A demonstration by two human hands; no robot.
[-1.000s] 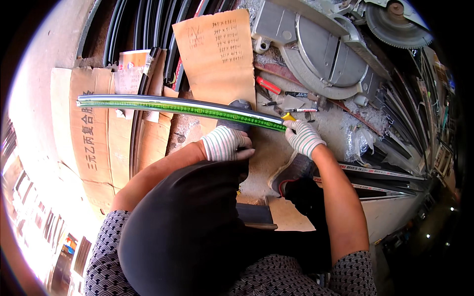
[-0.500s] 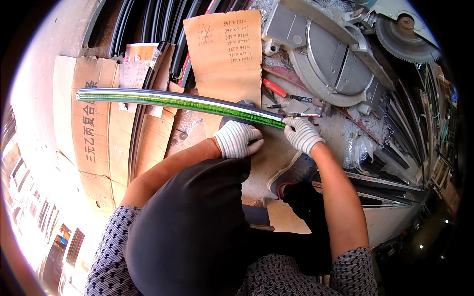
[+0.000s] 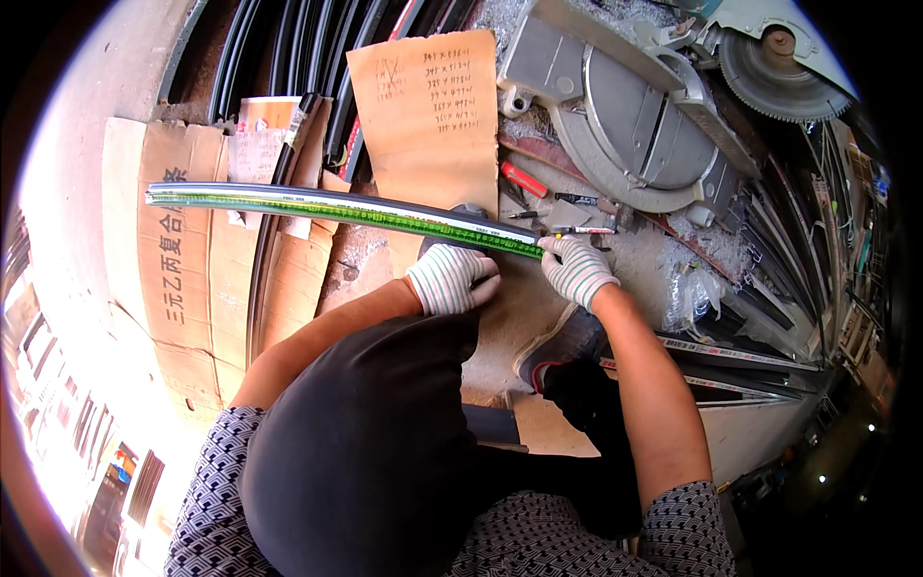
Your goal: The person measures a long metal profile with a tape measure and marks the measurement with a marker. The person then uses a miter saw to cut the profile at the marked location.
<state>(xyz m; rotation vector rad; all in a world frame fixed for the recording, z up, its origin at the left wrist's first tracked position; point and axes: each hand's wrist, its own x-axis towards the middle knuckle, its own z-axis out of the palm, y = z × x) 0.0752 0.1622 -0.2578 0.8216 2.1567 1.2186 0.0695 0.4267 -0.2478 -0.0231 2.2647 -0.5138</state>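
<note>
A long, slightly curved profile strip, black and white along its length, lies crosswise in front of me. Along its near side runs a green band with small dark marks. My right hand, in a white striped knit glove, pinches the strip's right end. A small yellow bit shows at those fingertips, too small to name. Just below the strip, my left hand, gloved alike, is closed with its fingers curled. Whether it holds anything is hidden.
A brown card with handwriting lies beyond the strip. Flattened cardboard is at left, a mitre saw with a bare toothed blade far right. A red-handled tool, pens and dark profiles lie about.
The whole view has shifted slightly, so things sit a little lower and further left. My right hand keeps its grip on the strip's end, and my left hand stays curled beside it.
</note>
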